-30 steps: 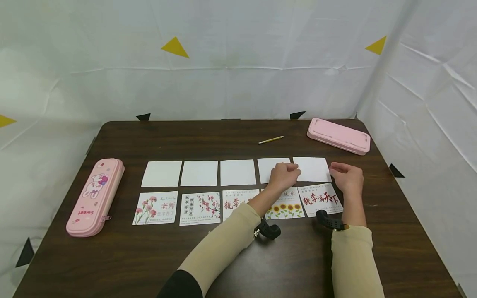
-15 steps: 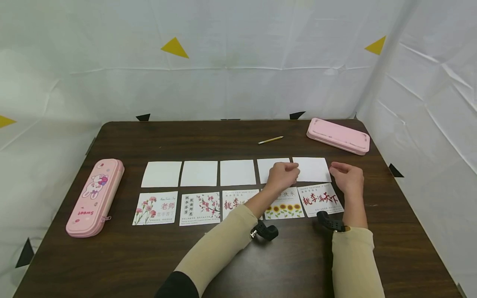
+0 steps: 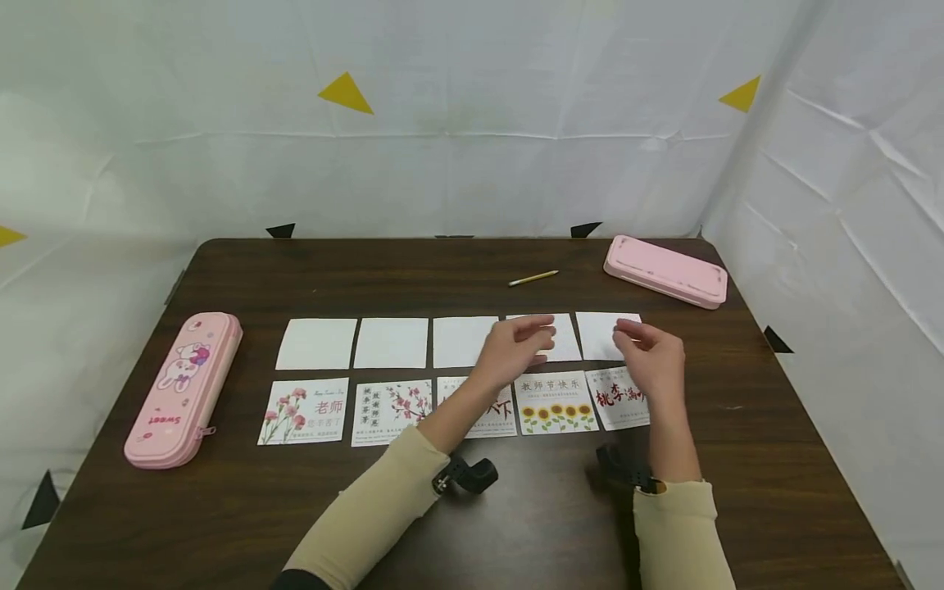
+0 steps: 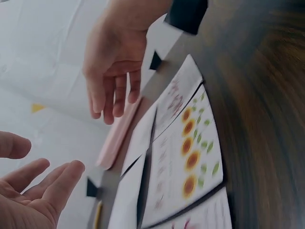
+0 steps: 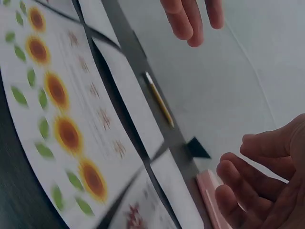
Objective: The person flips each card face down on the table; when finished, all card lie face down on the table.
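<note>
I read "教师节快乐" on the sunflower card (image 3: 556, 401), flat on the tabletop (image 3: 538, 524), left grip (image 3: 510, 351) and right grip (image 3: 655, 360) released near it, "Sweet" pencil case (image 3: 183, 401) visible only in head view

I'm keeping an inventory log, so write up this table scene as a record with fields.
surface: dark table
back row: five white cards
front row: five printed cards, sunflower card fourth from left
writing tool: pencil, behind the back row
cases: cartoon pink case at left, second pink case at far right
left hand: hovers, holding nothing
right hand: hovers, holding nothing
</note>
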Available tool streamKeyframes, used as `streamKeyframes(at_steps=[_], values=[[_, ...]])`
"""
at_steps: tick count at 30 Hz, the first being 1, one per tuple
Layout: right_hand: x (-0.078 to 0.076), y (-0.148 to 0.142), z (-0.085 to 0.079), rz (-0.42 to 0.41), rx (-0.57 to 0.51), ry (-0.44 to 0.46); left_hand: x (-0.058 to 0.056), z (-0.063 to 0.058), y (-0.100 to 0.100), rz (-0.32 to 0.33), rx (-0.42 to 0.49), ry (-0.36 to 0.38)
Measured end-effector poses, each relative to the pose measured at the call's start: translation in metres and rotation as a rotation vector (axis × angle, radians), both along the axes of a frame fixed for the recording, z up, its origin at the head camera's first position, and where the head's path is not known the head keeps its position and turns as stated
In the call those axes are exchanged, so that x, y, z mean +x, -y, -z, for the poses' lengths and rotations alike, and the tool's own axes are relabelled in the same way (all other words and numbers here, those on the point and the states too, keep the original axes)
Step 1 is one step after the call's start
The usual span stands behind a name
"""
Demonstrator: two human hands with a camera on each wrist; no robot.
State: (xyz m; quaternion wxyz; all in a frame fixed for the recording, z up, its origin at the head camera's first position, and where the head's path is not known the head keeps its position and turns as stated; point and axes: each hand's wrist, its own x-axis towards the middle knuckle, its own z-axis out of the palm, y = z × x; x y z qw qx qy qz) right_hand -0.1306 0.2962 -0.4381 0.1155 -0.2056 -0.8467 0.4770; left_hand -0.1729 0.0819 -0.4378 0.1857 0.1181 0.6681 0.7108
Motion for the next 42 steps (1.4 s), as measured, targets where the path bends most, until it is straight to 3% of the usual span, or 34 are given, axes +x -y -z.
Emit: streamKeyframes(at_steps=[7,14,18,23,27,33,42], values=[[0.009,0.079,0.000,-0.287,-0.155,-0.090,0.008,-0.011,0.090,-0.088,0.009,-0.085],[0.020,0.171,0.010,-0.594,-0.221,-0.126,0.027,-0.017,0.186,-0.243,-0.122,-0.202],[0.027,0.215,0.015,-0.728,-0.263,-0.068,0.040,-0.015,0.232,-0.365,-0.331,-0.260],[0.030,0.255,0.020,-0.798,-0.330,0.019,0.058,-0.003,0.276,-0.509,-0.623,-0.255],[0.027,0.274,0.027,-0.806,-0.372,0.069,0.068,0.011,0.302,-0.569,-0.779,-0.209],[0.022,0.289,0.031,-0.814,-0.469,0.127,0.072,0.022,0.319,-0.503,-0.989,-0.185],[0.022,0.296,0.031,-0.835,-0.465,0.203,0.074,0.023,0.310,-0.469,-1.089,-0.211]])
